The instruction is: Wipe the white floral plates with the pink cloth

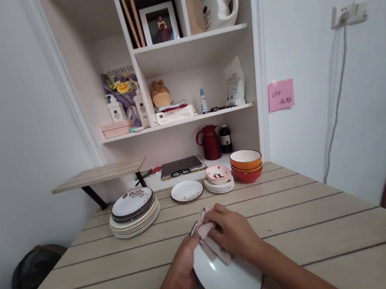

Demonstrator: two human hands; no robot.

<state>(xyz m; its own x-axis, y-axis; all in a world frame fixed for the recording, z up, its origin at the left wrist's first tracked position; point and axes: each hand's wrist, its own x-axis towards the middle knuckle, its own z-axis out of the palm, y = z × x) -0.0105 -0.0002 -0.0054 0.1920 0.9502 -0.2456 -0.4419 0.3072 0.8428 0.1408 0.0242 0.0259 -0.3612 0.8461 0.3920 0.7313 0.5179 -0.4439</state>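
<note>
A white plate with a dark rim [230,285] is tilted up near the front of the table. My left hand [186,261] grips its left edge, the thumb over the rim and the other fingers hidden behind. Bunched in my right hand [234,230] is a pale pink cloth [214,247], pressed against the plate's upper part. The cloth's top folds over the rim beside my left thumb. Beyond my hands, a flower-patterned plate [187,191] lies flat on the table.
Stacked plates [134,215] stand at the left by a small raised shelf [98,174]. Small dishes [220,185] and orange and red bowls [246,165] are at the back right. Behind them are a red jug [211,142] and a dark laptop [181,166].
</note>
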